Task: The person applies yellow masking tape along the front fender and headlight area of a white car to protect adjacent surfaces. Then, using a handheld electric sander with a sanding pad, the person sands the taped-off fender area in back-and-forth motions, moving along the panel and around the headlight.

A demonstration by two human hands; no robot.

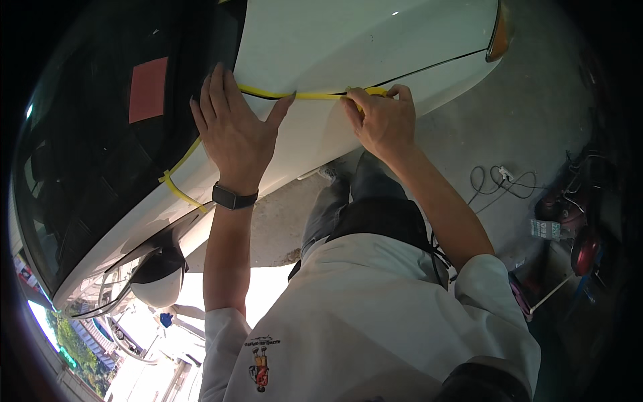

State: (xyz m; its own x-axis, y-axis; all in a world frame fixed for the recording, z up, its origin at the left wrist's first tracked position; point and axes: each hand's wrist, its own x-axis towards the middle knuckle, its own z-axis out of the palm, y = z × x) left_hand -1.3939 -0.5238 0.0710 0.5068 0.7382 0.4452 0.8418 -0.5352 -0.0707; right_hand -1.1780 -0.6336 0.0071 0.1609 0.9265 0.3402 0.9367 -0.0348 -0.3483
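Left hand (236, 130) splayed at edge of windscreen (94, 157); right hand (388, 126), toward three o'clock, clamped on yellow tape (376, 91), apparently a roll, partly hidden in grip.

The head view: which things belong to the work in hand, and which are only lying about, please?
In the work:
- yellow tape strip, along the white car's seam
- tape roll, in the right hand
- left hand, spread against the car

Apparently just lying about:
- looped cable, on the floor
- pale packet
- red object, kind unclear
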